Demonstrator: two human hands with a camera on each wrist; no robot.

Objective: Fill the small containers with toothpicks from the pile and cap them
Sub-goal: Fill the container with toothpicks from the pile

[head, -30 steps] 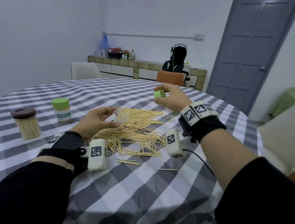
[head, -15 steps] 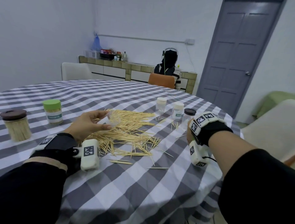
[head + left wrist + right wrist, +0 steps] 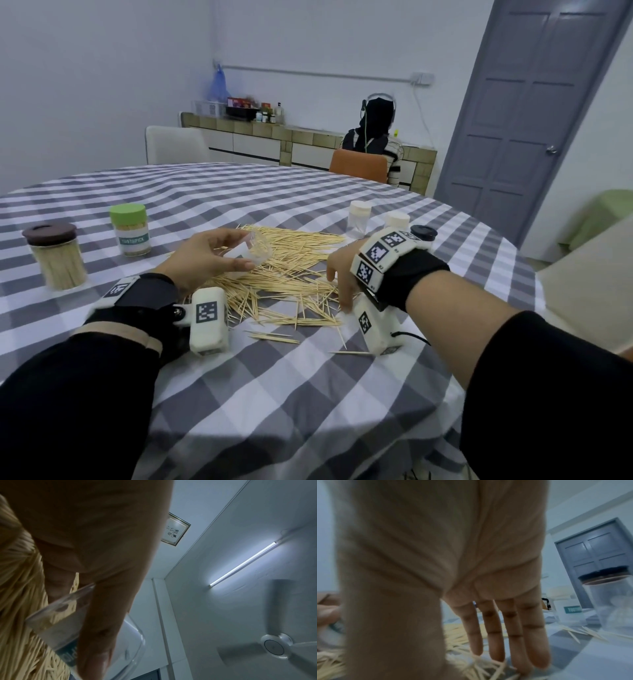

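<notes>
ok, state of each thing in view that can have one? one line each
clear container: uncapped, tilted, partly filled, held in left hand
right hand: open, fingers straight, reaching into the toothpick pile
green-lid container: capped, upright, holds toothpicks
brown-lid jar: capped, upright, full
two white-lid containers: capped, upright, contents unclear
black-lid jar: capped, upright
door: closed

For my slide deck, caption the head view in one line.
Left hand holds a tilted clear plastic container while right hand reaches into the loose wooden toothpick pile.
</notes>
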